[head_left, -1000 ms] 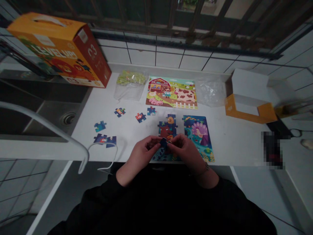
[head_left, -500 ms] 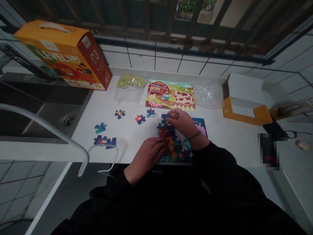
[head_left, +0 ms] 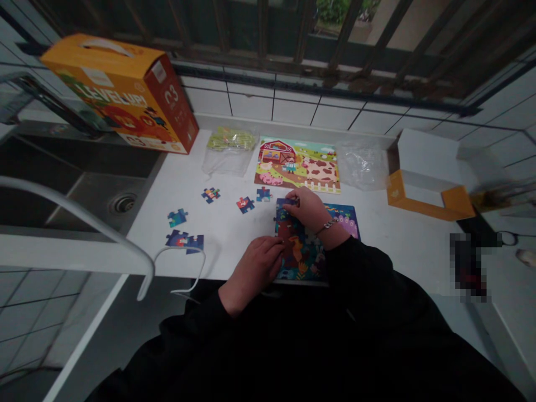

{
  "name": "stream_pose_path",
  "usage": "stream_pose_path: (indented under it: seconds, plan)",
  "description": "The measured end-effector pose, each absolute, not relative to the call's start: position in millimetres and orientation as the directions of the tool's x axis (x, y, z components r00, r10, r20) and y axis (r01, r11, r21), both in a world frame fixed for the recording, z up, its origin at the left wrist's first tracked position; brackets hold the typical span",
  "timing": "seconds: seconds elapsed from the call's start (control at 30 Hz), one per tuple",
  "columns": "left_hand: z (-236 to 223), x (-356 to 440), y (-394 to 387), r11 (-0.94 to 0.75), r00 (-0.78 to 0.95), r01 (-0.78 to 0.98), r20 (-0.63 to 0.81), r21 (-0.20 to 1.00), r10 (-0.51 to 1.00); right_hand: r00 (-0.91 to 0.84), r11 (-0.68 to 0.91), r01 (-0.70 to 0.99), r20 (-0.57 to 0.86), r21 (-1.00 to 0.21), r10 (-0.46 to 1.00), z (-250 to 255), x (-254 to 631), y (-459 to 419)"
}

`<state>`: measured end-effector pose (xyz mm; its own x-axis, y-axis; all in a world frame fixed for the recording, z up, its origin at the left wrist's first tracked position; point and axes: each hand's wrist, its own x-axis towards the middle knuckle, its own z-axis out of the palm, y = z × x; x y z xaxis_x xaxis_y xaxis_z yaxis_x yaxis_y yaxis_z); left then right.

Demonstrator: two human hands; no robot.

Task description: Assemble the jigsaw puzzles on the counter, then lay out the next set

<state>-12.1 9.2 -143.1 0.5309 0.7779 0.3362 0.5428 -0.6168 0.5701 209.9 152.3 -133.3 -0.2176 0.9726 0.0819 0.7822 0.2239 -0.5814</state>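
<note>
A dark blue jigsaw puzzle [head_left: 297, 259] with animals lies at the counter's front edge, partly hidden by my hands. My right hand [head_left: 309, 211] is closed in a pinch on a blue puzzle piece [head_left: 281, 207] at the puzzle's upper left corner. Along the puzzle's left edge rests my left hand [head_left: 256, 265], fingers stretched out over the border. Loose pieces lie to the left: a blue one [head_left: 263, 194], a red and blue one [head_left: 245, 204], a multicoloured one [head_left: 210, 195], a teal one [head_left: 177, 217] and a joined pair [head_left: 184, 240].
Behind the puzzle is a farm picture [head_left: 298, 166] between two clear plastic bags [head_left: 229, 152] [head_left: 362, 165]. An orange carton [head_left: 121, 95] stands at the back left beside a sink [head_left: 100, 192]. An opened box [head_left: 427, 198] sits right. A white cable [head_left: 125, 240] crosses the left.
My right hand has lowered the blue piece against the puzzle's upper left corner, where a gap showed before. My left hand stays at the left edge. The view has shifted slightly.
</note>
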Motion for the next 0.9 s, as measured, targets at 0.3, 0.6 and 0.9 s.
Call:
stream_pose_path:
  seconds: [0.3,0.6,0.9]
  plan:
    - [-141,-12,9,-0.617,0.532,0.554,0.332,0.559,0.779,-0.341,0.367,0.776,0.148,-0.513,0.928,-141,211,145]
    - [-137,-12,7,-0.622,0.542,0.587,0.319,0.518,0.778,-0.408,0.386,0.899,-0.074,-0.206,0.910,-94,187,147]
    - [-139,-12,6,-0.631,0.551,0.572,0.324,0.524,0.769,-0.434,0.412,0.873,-0.026,-0.262,0.901,-88,152,173]
